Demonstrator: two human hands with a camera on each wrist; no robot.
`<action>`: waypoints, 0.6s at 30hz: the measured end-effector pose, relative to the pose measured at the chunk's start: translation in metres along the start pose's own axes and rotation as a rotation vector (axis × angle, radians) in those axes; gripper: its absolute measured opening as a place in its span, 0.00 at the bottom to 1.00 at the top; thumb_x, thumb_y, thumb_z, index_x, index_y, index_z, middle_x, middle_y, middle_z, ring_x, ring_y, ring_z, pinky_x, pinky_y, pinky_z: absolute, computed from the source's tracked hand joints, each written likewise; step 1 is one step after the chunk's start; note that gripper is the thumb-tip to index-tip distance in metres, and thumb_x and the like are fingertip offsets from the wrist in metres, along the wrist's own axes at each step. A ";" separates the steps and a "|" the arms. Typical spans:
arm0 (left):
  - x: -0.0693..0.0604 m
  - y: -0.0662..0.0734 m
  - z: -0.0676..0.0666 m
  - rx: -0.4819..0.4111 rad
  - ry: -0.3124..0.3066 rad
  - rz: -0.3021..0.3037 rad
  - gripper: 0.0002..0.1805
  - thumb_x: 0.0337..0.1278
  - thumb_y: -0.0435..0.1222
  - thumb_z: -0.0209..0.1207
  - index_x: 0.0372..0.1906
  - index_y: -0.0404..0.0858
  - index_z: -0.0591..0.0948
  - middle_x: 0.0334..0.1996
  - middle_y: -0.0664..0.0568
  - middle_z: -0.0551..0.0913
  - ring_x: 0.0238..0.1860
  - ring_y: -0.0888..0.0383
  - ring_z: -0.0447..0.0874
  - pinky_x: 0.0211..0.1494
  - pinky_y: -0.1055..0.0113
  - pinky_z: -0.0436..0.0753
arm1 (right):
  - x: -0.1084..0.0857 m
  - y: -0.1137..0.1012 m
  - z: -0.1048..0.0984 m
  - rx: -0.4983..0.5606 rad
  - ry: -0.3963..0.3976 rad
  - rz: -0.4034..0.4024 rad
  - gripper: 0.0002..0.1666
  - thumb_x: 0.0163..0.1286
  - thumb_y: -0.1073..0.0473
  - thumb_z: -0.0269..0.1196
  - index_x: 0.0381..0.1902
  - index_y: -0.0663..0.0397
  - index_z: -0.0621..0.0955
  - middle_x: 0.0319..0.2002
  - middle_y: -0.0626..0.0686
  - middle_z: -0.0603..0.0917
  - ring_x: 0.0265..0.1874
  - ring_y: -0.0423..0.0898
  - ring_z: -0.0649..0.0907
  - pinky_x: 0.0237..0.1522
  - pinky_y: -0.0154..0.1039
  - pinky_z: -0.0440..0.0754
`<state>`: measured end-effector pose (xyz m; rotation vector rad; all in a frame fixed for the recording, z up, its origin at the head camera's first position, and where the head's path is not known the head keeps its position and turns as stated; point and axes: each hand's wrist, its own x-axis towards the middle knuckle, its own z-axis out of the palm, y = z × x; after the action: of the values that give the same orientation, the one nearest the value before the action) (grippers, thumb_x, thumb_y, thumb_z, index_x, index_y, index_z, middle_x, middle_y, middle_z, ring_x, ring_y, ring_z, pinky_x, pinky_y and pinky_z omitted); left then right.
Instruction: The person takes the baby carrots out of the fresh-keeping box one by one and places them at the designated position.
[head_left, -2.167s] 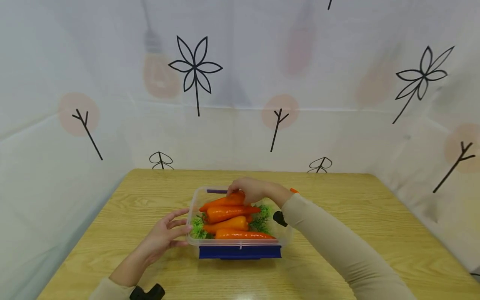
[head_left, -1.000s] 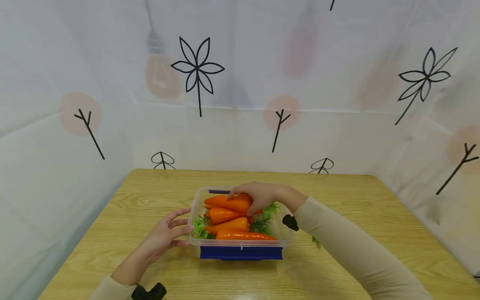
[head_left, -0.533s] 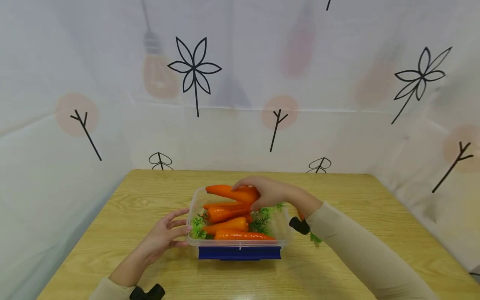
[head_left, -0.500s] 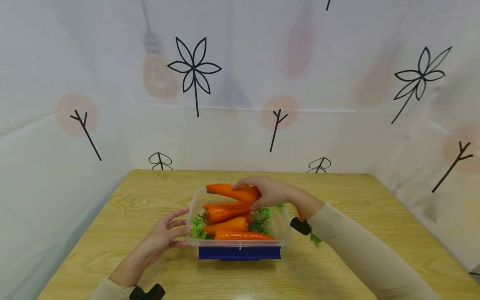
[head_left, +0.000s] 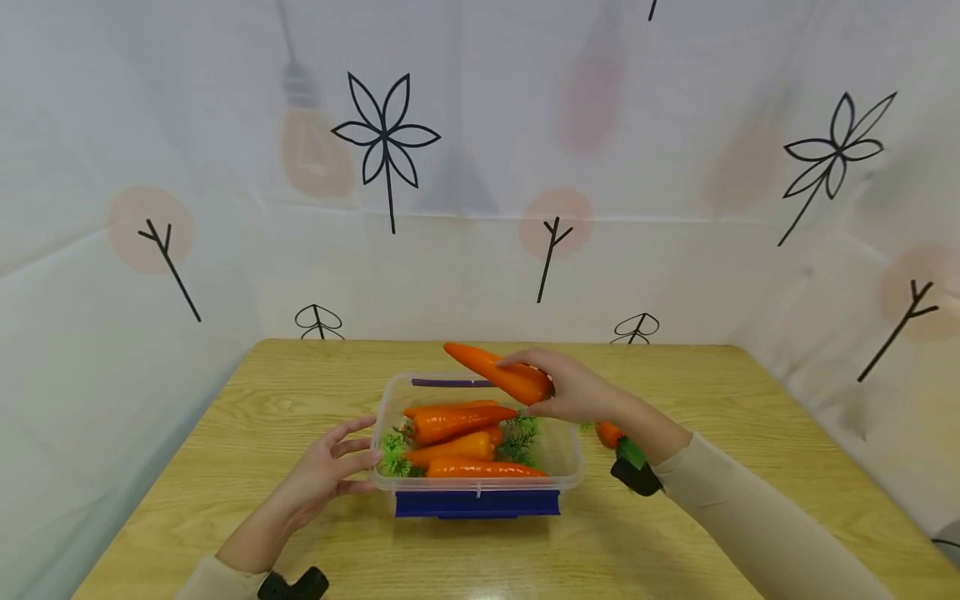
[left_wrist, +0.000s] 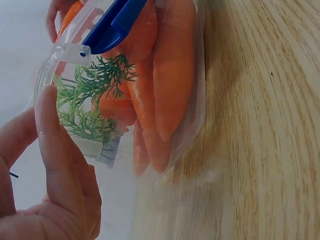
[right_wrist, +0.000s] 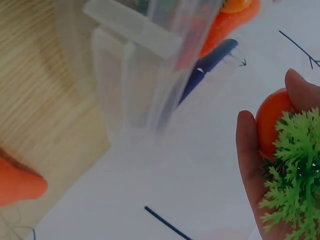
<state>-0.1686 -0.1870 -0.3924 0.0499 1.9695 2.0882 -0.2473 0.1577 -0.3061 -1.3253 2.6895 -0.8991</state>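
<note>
My right hand (head_left: 573, 390) grips a large orange carrot (head_left: 498, 372) by its thick end, above the far right part of a clear plastic box (head_left: 561, 454). The carrot's pointed end tilts up to the left. In the right wrist view, green leaves (right_wrist: 300, 175) hang from the held carrot (right_wrist: 270, 120). Several more carrots (head_left: 457, 423) with feathery green tops lie in the box. My left hand (head_left: 326, 467) rests its spread, nearly straight fingers against the box's left end; in the left wrist view a fingertip (left_wrist: 47, 100) touches the rim.
Right of the box, another orange piece (head_left: 609, 433) with green lies on the wooden table (head_left: 300, 392), partly hidden by my right wrist. A blue latch flap (head_left: 477, 503) hangs at the box's front. White patterned cloth (head_left: 465, 275) rises behind the table.
My right hand has taken hold of the back carrot, lifted it out of the pile and moved it up and right. The left hand stays at the box's end.
</note>
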 end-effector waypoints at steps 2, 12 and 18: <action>0.000 0.000 0.001 0.002 0.004 0.000 0.39 0.57 0.36 0.62 0.69 0.34 0.55 0.61 0.32 0.61 0.45 0.51 0.78 0.42 0.61 0.83 | -0.006 0.002 0.000 -0.002 0.024 0.018 0.37 0.53 0.71 0.69 0.61 0.52 0.71 0.58 0.56 0.71 0.46 0.51 0.75 0.44 0.45 0.79; 0.000 0.002 0.002 -0.001 0.009 -0.013 0.39 0.58 0.36 0.61 0.70 0.35 0.55 0.61 0.32 0.60 0.45 0.51 0.78 0.41 0.61 0.83 | -0.032 0.010 -0.004 0.025 0.103 0.105 0.39 0.53 0.71 0.69 0.62 0.51 0.70 0.57 0.57 0.72 0.41 0.51 0.76 0.36 0.41 0.80; 0.000 0.001 0.001 -0.003 0.004 -0.008 0.38 0.59 0.35 0.61 0.70 0.35 0.55 0.62 0.32 0.60 0.45 0.51 0.79 0.42 0.60 0.83 | -0.047 0.019 -0.006 0.008 0.163 0.137 0.38 0.52 0.71 0.69 0.61 0.53 0.70 0.57 0.59 0.72 0.43 0.53 0.76 0.36 0.41 0.80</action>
<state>-0.1686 -0.1858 -0.3909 0.0368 1.9662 2.0874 -0.2329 0.2039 -0.3216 -1.0952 2.8511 -1.0439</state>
